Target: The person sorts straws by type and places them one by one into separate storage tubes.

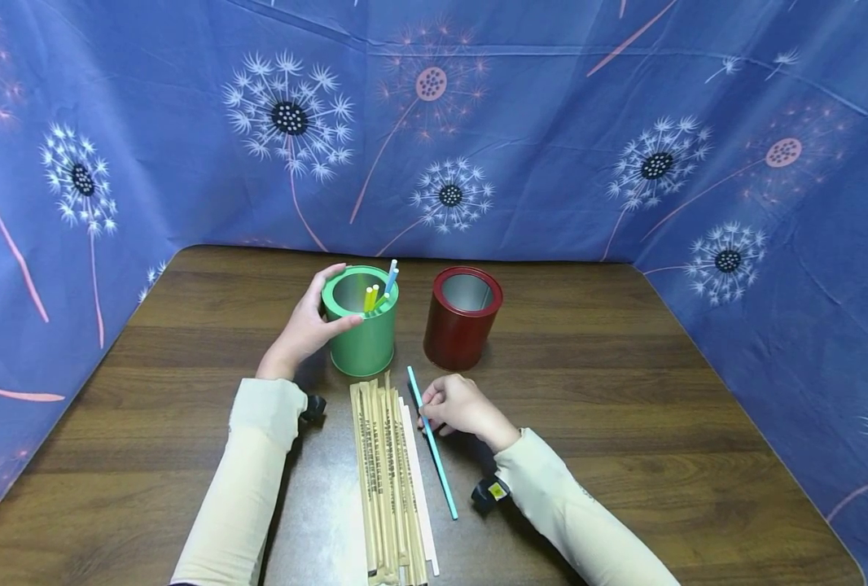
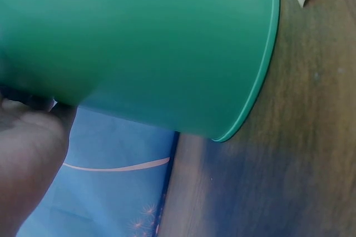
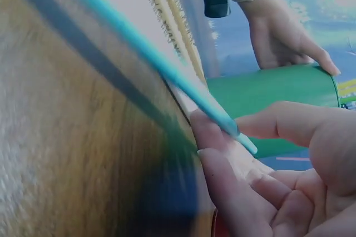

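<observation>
Fingers of the right hand [image 1: 462, 405], brought together in a pinch, hold a turquoise straw [image 1: 440, 468] between thumb and fingertips, nearer its far end than its near end. A short length projects beyond the fingertips toward the cans; the longer part slants back toward the person, above the wooden table [image 1: 624, 407]. Just left of these fingertips lie narrow white strips [image 1: 421, 496], and next to them, farther left, a bundle of paper-wrapped straws [image 1: 386, 488] with dark print on the wrappers. Fingers of the left hand [image 1: 305, 321], spread wide, grip a green can [image 1: 364, 346]: the thumb lies along the near part of the rim, the other fingers round the far side. To the right of the left thumb, yellow straws [image 1: 370, 300], a green straw [image 1: 381, 302] and blue straws [image 1: 392, 279] stand in the can, their ends above its rim. Beyond the right fingers, apart from them and to the right of the green can, stands a red can [image 1: 456, 334]. A blue cloth [image 1: 551, 163] with a dandelion pattern hangs farther beyond both sets of fingers.
</observation>
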A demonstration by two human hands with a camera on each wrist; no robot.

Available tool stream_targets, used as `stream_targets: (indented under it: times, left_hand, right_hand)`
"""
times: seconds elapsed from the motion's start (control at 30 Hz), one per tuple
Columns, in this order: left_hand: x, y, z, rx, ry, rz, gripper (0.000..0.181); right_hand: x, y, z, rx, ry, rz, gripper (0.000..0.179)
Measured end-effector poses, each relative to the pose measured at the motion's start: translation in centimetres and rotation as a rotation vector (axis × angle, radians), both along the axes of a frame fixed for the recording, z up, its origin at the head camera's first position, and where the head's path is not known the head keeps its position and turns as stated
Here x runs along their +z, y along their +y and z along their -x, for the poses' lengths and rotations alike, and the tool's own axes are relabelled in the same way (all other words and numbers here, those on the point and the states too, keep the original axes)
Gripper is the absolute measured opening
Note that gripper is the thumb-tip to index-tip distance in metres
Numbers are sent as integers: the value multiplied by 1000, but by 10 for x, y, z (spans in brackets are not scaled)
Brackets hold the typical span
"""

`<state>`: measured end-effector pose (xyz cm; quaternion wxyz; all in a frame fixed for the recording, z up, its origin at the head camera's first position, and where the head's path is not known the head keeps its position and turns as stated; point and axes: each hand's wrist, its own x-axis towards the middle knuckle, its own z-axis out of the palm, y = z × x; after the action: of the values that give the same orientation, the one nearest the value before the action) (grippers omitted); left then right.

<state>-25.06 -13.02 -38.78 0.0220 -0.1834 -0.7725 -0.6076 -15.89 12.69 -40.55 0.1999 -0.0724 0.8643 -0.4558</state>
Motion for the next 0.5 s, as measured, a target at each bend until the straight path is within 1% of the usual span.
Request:
stream_targets:
  times: [0.17,0.27,0.5]
  left_hand:
    - [0,0,0,-5,0,-4,84]
    - [1,1,0,-3,1,-4,84]
    - [0,0,0,0,-2,-3,83]
  right_hand:
    - [1,3,2,12,-30,93,16]
    - [2,6,2,18,-43,143,20]
    - [0,6,3,-15,-105,291,27]
